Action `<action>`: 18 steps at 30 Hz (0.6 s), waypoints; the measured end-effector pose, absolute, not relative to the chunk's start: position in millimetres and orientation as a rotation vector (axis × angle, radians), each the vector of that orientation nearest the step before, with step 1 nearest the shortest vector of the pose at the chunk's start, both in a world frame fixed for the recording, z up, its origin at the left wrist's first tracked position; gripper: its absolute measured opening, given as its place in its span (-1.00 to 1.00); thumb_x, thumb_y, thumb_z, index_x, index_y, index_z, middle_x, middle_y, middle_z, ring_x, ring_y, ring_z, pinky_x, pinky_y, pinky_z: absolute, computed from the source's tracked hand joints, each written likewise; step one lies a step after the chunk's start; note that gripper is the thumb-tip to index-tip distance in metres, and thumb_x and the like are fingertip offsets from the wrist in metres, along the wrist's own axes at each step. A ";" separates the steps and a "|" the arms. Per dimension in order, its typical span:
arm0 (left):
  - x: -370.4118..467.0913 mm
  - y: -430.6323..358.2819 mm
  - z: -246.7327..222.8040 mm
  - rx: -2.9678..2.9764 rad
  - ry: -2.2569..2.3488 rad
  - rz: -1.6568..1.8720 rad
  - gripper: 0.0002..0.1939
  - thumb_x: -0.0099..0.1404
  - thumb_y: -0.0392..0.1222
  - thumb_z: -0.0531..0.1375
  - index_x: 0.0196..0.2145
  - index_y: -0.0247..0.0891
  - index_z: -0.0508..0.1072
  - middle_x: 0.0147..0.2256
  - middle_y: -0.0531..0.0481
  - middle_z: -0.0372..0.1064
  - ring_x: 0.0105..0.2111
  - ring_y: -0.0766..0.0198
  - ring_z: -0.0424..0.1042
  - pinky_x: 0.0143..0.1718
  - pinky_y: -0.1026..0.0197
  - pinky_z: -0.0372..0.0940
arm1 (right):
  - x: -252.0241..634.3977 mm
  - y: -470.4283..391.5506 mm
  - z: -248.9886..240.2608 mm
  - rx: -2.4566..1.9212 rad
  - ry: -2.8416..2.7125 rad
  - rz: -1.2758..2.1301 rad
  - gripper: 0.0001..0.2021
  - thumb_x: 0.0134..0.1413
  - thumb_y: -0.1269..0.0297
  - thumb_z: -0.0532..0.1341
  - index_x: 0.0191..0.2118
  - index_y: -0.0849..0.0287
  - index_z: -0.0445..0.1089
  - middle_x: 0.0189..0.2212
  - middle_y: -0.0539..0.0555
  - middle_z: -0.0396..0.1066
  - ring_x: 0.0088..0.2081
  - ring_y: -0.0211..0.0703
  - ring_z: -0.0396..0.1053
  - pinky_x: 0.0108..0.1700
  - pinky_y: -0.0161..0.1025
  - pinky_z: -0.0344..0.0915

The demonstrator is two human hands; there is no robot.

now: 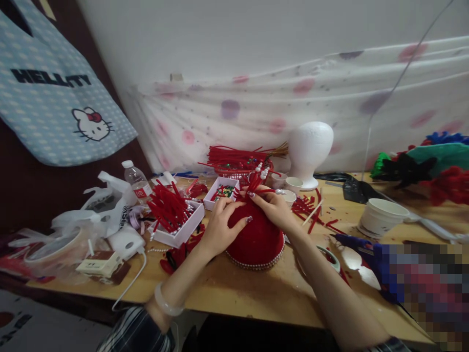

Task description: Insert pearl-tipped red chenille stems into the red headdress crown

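A red dome-shaped cap [258,239] with a string of pearls round its lower edge stands on the wooden table. My left hand [225,222] rests against its upper left side, thumb and fingers apart, nothing held in it. At the top of the cap, my right hand [269,203] pinches a red fuzzy ornament [253,182] whose stems end in white pearls. The ornament's base is partly hidden by my fingers.
Left of the cap are a white box [179,234] of red pearl-tipped stems, a small tray [221,191] of beads and a bottle [136,181]. Behind stands a foam head [310,151]. Paper cup [383,217] and glue gun [353,242] lie right.
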State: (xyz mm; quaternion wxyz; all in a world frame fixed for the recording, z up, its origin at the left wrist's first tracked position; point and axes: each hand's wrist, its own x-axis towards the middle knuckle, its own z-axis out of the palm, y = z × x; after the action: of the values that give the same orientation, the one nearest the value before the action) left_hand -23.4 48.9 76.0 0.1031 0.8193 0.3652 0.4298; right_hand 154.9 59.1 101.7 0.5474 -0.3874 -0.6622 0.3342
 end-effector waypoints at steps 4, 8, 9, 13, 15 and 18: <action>-24.2 48.6 74.1 2.474 1.073 1.265 -0.68 0.31 -0.13 0.16 0.00 -0.20 0.38 -0.09 -0.13 0.24 0.01 0.08 0.27 0.13 -0.04 0.20 | 155.3 59.7 101.7 -0.909 -1.578 0.798 -0.73 0.10 0.13 0.19 -0.20 0.19 0.49 -0.29 0.12 0.58 -0.18 -0.03 0.50 -0.10 -0.10 0.42; -25.0 49.5 74.8 2.528 1.077 1.238 -0.68 0.32 -0.11 0.15 0.01 -0.21 0.37 -0.08 -0.14 0.23 0.01 0.07 0.27 0.13 -0.06 0.20 | 155.7 62.1 102.1 -0.889 -1.588 0.792 -0.74 0.09 0.13 0.20 -0.16 0.16 0.46 -0.29 0.10 0.58 -0.20 -0.06 0.51 -0.12 -0.10 0.42; -25.1 49.7 75.6 2.534 1.076 1.233 -0.68 0.32 -0.11 0.15 0.01 -0.21 0.37 -0.08 -0.14 0.23 0.01 0.07 0.27 0.13 -0.06 0.20 | 155.7 63.1 102.2 -0.885 -1.593 0.785 -0.75 0.08 0.14 0.21 -0.19 0.16 0.46 -0.29 0.10 0.57 -0.21 -0.06 0.51 -0.12 -0.10 0.42; -24.7 49.4 77.9 2.546 1.069 1.227 -0.68 0.32 -0.13 0.16 0.01 -0.23 0.37 -0.09 -0.15 0.25 0.01 0.08 0.28 0.11 -0.05 0.21 | 155.0 68.0 102.3 -0.869 -1.598 0.746 -0.79 0.05 0.16 0.22 -0.25 0.17 0.48 -0.29 0.10 0.57 -0.23 -0.08 0.50 -0.14 -0.11 0.42; -24.6 48.7 76.7 2.530 1.078 1.255 -0.70 0.31 -0.14 0.17 -0.01 -0.22 0.36 -0.09 -0.15 0.28 0.01 0.08 0.29 0.10 -0.05 0.22 | 154.0 69.9 102.2 -0.863 -1.601 0.728 -0.81 0.04 0.17 0.22 -0.29 0.16 0.48 -0.30 0.09 0.56 -0.24 -0.09 0.49 -0.16 -0.13 0.41; -24.6 47.8 72.4 2.401 1.098 1.365 -0.67 0.26 -0.15 0.23 -0.04 -0.20 0.33 -0.12 -0.10 0.35 -0.06 0.10 0.35 0.03 -0.01 0.28 | 151.9 71.2 102.2 -0.863 -1.614 0.708 -0.83 0.05 0.19 0.21 -0.36 0.17 0.47 -0.34 0.08 0.55 -0.27 -0.10 0.48 -0.19 -0.15 0.40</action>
State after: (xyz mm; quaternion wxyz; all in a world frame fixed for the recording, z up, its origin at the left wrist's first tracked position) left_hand -24.6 47.8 72.4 0.0847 0.8048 0.3682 0.4578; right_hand 151.9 71.2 102.2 0.5561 -0.3655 -0.6835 0.3000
